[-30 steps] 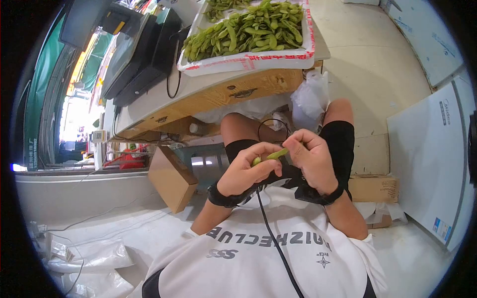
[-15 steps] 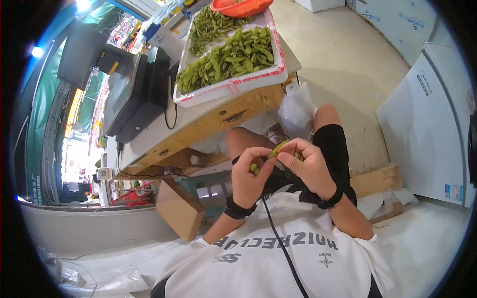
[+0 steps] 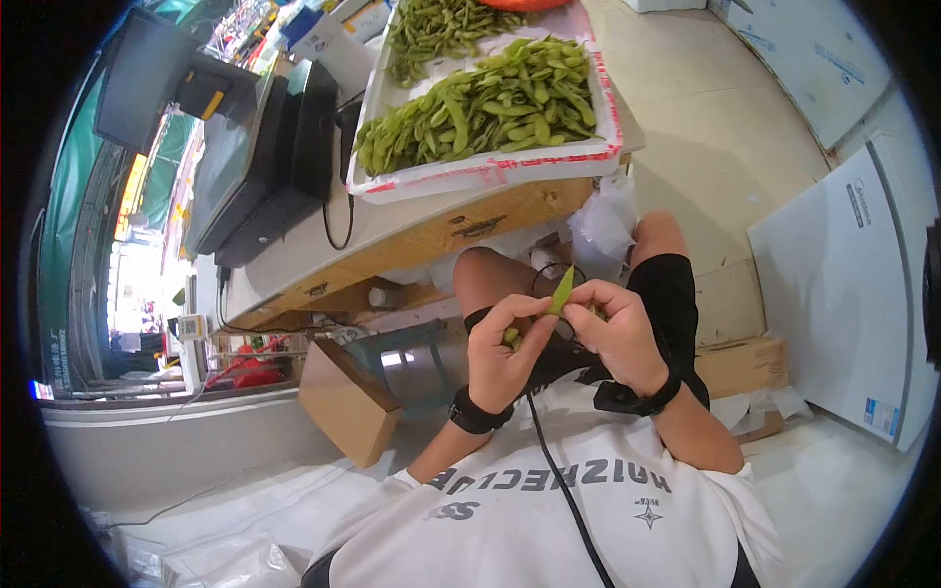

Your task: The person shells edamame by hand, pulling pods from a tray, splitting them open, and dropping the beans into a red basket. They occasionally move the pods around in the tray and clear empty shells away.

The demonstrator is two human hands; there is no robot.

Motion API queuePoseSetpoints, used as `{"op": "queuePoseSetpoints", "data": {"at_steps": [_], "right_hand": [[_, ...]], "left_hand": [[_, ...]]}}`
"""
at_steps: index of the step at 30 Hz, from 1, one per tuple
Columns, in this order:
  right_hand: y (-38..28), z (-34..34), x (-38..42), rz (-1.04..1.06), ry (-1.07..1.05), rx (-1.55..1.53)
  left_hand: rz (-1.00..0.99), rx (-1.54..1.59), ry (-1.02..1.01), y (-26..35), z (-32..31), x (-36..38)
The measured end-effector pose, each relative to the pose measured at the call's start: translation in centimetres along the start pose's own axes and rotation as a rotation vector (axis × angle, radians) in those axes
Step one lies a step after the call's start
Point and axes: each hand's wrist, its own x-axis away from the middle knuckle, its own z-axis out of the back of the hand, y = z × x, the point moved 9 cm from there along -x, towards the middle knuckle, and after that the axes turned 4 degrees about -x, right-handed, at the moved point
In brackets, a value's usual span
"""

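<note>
Above my lap, a green pod stands nearly upright between both hands. My left hand pinches it from the left with thumb and forefinger, and more green pods show inside its curled fingers. From the right, my right hand closes on the same pod; a bit of green shows behind its fingers too. Beyond my hands, a white foam tray on the counter holds a large heap of green pods and a second heap farther back.
A red basket sits at the tray's far end. Left of the tray is a black machine on the counter. A cardboard box stands at lower left, a plastic bag hangs below the counter, and a white fridge is right.
The pod between my hands has turned from slanted to nearly upright. The view has shifted, so the tray looks larger and the red basket is mostly cut off.
</note>
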Motion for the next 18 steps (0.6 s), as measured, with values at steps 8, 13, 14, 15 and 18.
{"op": "queuePoseSetpoints", "data": {"at_steps": [8,13,14,15,18], "right_hand": [[2.0,-1.1,-4.4,-0.141,0.001,0.043],[3.2,-1.3,-5.6,-0.189,0.009,0.512],[3.9,-1.1,-5.7,-0.257,0.009,0.537],[4.1,-1.3,-5.9,-0.214,0.013,0.515],[4.5,-2.1,-6.6,-0.201,0.055,0.502]], "left_hand": [[0.110,0.105,0.066,-4.5,2.2,-1.7],[0.178,0.140,0.082,-6.9,4.3,-1.5],[0.252,0.232,0.048,-8.0,4.2,-1.1],[0.327,0.506,0.033,-9.5,3.4,-0.5],[0.432,0.682,0.073,-11.0,3.1,0.5]]}}
